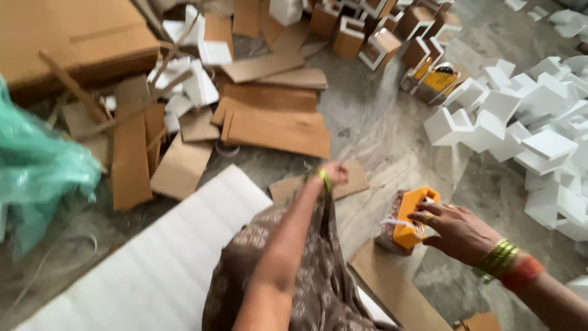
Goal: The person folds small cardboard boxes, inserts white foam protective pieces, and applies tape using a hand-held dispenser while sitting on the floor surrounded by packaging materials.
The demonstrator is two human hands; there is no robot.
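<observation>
**Tape gun in my right, left reaching out over the cardboard**

My right hand is wrapped around the orange tape dispenser, fingers curled over its top and thumb side tucked under, a firm grip. It sits low and to the right, just above the grey stone floor, with the brown tape roll pressed against its near left side. A loose white strip of tape trails off the front.

My left hand is stretched out ahead, over a flat piece of cardboard lying on the floor. It looks closed into a loose fist, but the view is blurred, so I can't tell if it's pinching anything.

To do this well, I reckon the loose tape end wants to stay taut and off the dusty floor, and the dispenser should be kept level so the strip doesn't fold on itself.

Around me: a white foam sheet near left, scattered cardboard panels further out, white foam corner blocks heaped on the right, small open boxes at the far side, a green plastic bag on the left.
</observation>
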